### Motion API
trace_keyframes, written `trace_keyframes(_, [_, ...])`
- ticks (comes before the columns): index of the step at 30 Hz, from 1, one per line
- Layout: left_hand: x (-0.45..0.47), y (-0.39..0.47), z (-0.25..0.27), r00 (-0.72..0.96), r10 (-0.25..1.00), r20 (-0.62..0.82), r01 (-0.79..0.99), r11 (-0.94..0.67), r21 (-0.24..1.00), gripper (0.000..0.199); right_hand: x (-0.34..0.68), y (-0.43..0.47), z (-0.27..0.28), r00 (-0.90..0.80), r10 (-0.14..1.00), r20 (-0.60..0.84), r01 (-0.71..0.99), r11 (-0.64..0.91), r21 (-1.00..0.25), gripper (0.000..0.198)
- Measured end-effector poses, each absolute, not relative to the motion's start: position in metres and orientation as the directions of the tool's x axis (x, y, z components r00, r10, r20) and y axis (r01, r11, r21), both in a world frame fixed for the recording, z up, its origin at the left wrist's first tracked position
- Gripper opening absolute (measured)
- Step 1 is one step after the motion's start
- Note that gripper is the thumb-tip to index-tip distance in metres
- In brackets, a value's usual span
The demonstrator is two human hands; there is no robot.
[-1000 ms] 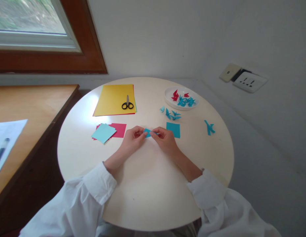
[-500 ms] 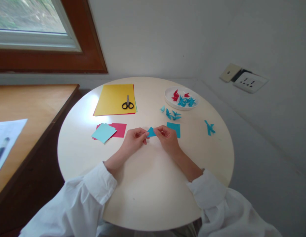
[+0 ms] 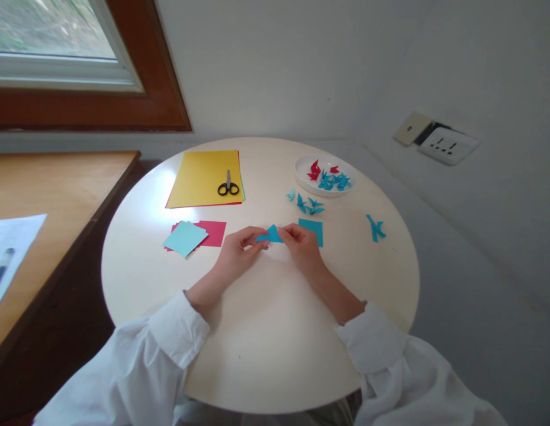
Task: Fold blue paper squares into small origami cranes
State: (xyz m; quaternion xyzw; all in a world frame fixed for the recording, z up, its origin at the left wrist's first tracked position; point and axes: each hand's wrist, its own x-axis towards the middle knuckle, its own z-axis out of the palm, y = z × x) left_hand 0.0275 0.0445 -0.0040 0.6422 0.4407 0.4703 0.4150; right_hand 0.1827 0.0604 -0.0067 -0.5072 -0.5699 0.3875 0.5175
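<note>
Pinched between both hands is a small blue folded paper (image 3: 273, 234), its peak pointing away from me. My left hand (image 3: 241, 247) grips its left side with thumb and fingers. On the right side, my right hand (image 3: 302, 244) holds it the same way, partly covering that corner. A flat blue paper square (image 3: 313, 229) lies just beyond my right hand. Several blue paper cranes (image 3: 309, 205) rest on the table past my fingers, with a pale blue folded piece (image 3: 291, 194) beside them.
A white plate (image 3: 301, 184) holds red and blue cranes. Black-handled scissors (image 3: 228, 187) lie on yellow sheets (image 3: 199, 177). Pale blue squares (image 3: 185, 238) overlap red squares (image 3: 216, 232) at left. Blue paper strips (image 3: 375, 228) lie near the round table's (image 3: 266, 331) right edge.
More of the blue paper's left side now shows, as my left fingers have shifted their hold and sit a little lower. Both hands still grip the paper.
</note>
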Motion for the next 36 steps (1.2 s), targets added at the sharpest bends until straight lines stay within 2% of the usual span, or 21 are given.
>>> trace_keyframes(4, [0.029, 0.044, 0.001, 0.129, 0.971, 0.202, 0.162, -0.222, 0.962, 0.017, 0.182, 0.06, -0.006, 0.01, 0.98, 0.198, 0.208, 0.192, -0.959, 0.029])
trace_keyframes(7, [0.03, 0.043, 0.005, 0.089, 0.979, 0.181, 0.151, -0.193, 0.97, 0.017, 0.181, 0.059, -0.008, -0.002, 0.978, 0.208, 0.147, 0.206, -0.967, 0.028])
trace_keyframes(12, [0.031, 0.042, 0.007, 0.073, 0.981, 0.18, 0.168, -0.19, 0.967, 0.016, 0.179, 0.057, -0.011, -0.054, 0.982, 0.182, 0.096, 0.186, -0.978, 0.04])
trace_keyframes(25, [0.031, 0.04, 0.011, 0.087, 0.98, 0.181, 0.197, -0.195, 0.961, 0.015, 0.18, 0.058, -0.009, -0.06, 0.975, 0.213, 0.146, 0.22, -0.965, 0.023])
trace_keyframes(36, [0.032, 0.039, 0.009, 0.156, 0.97, 0.188, 0.211, -0.218, 0.953, 0.015, 0.18, 0.06, -0.008, -0.013, 0.98, 0.201, 0.174, 0.2, -0.964, 0.022])
